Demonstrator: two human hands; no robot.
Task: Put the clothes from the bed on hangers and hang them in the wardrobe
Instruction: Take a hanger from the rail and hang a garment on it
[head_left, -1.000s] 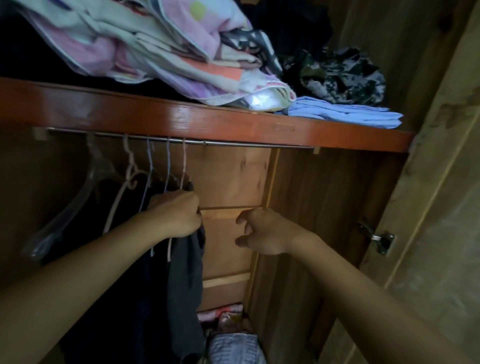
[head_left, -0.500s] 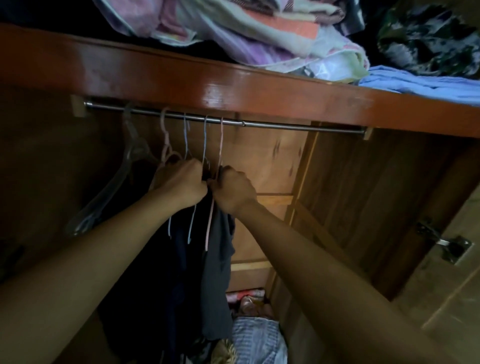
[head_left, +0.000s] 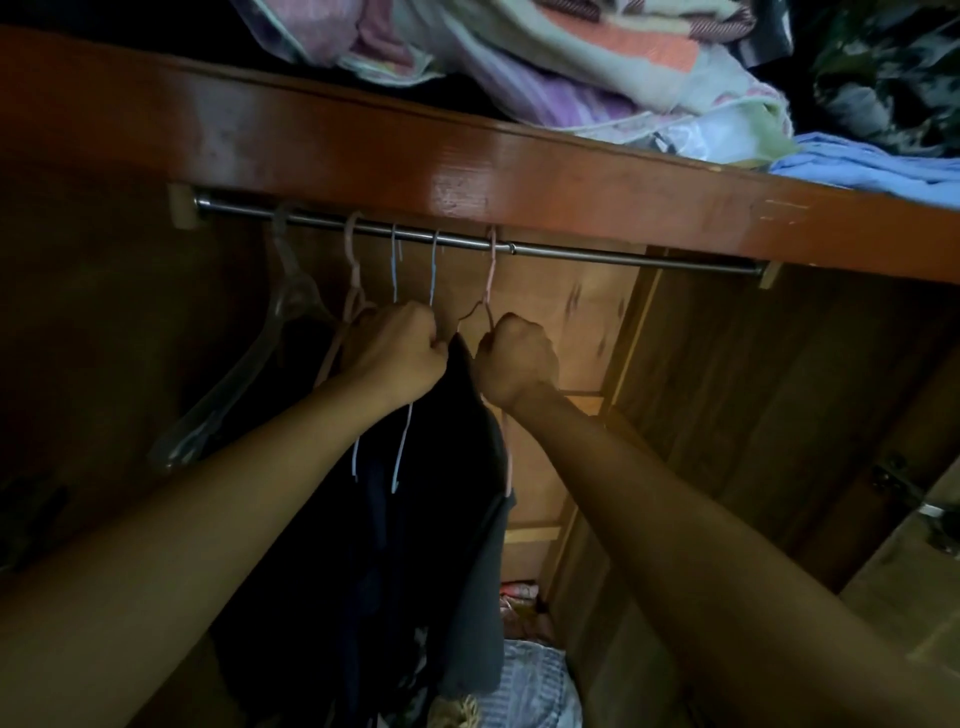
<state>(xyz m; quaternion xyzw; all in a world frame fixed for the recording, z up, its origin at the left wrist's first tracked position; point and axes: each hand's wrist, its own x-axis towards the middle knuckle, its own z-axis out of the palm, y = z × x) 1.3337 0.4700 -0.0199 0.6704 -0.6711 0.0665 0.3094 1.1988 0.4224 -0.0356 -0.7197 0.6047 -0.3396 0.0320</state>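
Note:
Inside the wardrobe a steel rail (head_left: 597, 254) runs under the red-brown shelf. A pink hanger (head_left: 490, 280) hooks over it and carries a dark grey garment (head_left: 462, 499). My right hand (head_left: 519, 361) grips that hanger's right shoulder. My left hand (head_left: 400, 353) grips the garment's top edge at the hanger's left shoulder. Left of it hang two blue hangers (head_left: 413, 270), another pink hanger (head_left: 353, 265) and a clear plastic hanger (head_left: 244, 374), with dark clothes (head_left: 322, 545) below them.
The shelf (head_left: 467, 171) above holds folded blankets (head_left: 597, 67), a light blue folded cloth (head_left: 872, 171) and a dark patterned bundle (head_left: 893, 67). A striped cloth (head_left: 530, 686) lies on the wardrobe floor. The door hinge (head_left: 904, 483) sits at the right. Bare rail stretches to the right.
My right hand came in from the right and took hold of the pink hanger. That hanger has slid right along the rail, away from the blue ones. The view tilted down and closer.

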